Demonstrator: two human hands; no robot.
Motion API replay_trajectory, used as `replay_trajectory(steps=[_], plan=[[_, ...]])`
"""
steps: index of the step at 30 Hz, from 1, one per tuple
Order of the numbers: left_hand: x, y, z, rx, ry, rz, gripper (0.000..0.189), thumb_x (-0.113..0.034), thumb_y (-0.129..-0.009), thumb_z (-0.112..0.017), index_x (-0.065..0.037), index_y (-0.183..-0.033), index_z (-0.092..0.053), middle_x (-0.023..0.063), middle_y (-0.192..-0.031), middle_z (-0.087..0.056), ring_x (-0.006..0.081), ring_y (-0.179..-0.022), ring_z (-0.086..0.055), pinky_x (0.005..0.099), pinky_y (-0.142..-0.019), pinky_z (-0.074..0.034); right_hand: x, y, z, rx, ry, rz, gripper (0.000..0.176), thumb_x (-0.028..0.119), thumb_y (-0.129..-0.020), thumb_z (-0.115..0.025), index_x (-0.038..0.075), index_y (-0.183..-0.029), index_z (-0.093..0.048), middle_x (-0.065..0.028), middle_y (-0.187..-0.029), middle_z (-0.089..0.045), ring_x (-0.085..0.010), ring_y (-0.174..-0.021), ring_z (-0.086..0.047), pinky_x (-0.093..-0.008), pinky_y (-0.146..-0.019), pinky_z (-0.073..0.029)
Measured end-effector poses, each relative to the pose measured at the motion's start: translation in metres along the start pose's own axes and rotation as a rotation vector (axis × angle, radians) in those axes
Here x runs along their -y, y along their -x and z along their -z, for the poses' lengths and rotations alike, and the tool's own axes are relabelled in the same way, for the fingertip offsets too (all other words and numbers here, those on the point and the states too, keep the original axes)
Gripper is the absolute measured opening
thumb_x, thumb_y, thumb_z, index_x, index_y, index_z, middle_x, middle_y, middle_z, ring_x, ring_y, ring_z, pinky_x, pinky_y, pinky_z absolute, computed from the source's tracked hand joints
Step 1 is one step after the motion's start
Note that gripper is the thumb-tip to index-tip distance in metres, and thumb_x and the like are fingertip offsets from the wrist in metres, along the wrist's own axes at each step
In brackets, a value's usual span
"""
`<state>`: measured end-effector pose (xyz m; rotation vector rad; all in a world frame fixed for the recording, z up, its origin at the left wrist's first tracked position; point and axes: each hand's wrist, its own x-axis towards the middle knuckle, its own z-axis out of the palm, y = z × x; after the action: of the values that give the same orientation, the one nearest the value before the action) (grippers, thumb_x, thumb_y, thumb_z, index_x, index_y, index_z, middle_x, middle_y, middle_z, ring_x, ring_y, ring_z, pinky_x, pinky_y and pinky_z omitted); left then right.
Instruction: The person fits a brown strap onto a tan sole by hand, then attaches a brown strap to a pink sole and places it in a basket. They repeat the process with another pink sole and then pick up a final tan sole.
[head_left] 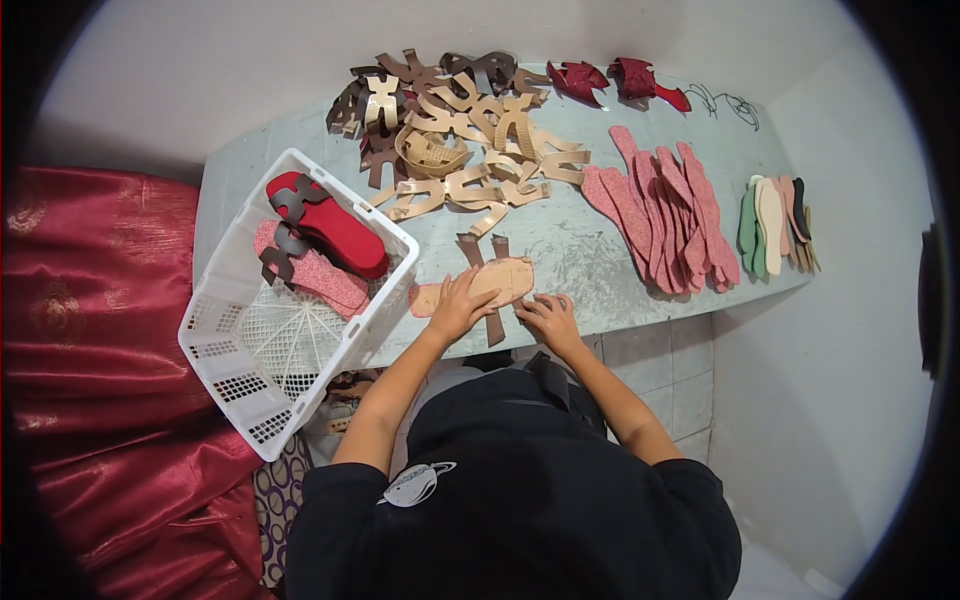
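One tan insole (503, 279) with dark brown straps (496, 331) at frame centre, left hand (459, 307) spread flat on it, right hand (549, 319) curled at its edge, grip unclear.

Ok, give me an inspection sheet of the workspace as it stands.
Surface: pale table, crowded along its far side.
Job's things: tan insole with brown straps, flat at the near edge.
Clutter: pile of strap cut-outs; row of pink insoles; stack of coloured soles; dark red uppers; white basket holding a red sole.
Hands: left hand flat on the insole; right hand fingertips at its end.
Cables: black thread, loose, far right.
Surroundings: red cloth left; grey tiles.
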<state>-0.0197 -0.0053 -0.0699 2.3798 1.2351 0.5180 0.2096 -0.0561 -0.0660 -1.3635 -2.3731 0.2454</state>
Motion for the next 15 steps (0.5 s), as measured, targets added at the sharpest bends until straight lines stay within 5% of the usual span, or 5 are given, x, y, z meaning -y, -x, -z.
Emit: replay_trajectory(steps=[7,15], plan=[[-0.005,-0.001,0.005,-0.004,0.000,0.004,0.037,-0.037,-0.073,-0.060,-0.025,-0.108,-0.059,0.0155,-0.129,-0.036,0.0304,-0.120,-0.033,0.0581,-0.094,-0.023,0.001,0.000,-0.001,0.010,-0.005,-0.016,0.028,0.016,-0.074,-0.056,0.021,-0.101,-0.060,0.0021,-0.105,-0.056,-0.0194,-0.104,-0.048,-0.0459,-0.089,-0.029],[-0.011,-0.009,-0.011,0.068,-0.076,-0.162,0.039,-0.024,-0.082,-0.048,-0.003,-0.116,-0.048,0.0121,-0.123,-0.045,0.0262,-0.118,-0.037,0.0501,-0.100,-0.020,0.000,-0.005,0.002,-0.007,-0.034,0.004,0.027,0.015,-0.073,-0.058,0.019,-0.099,-0.060,0.0027,-0.098,-0.057,-0.0165,-0.099,-0.049,-0.0459,-0.089,-0.030]])
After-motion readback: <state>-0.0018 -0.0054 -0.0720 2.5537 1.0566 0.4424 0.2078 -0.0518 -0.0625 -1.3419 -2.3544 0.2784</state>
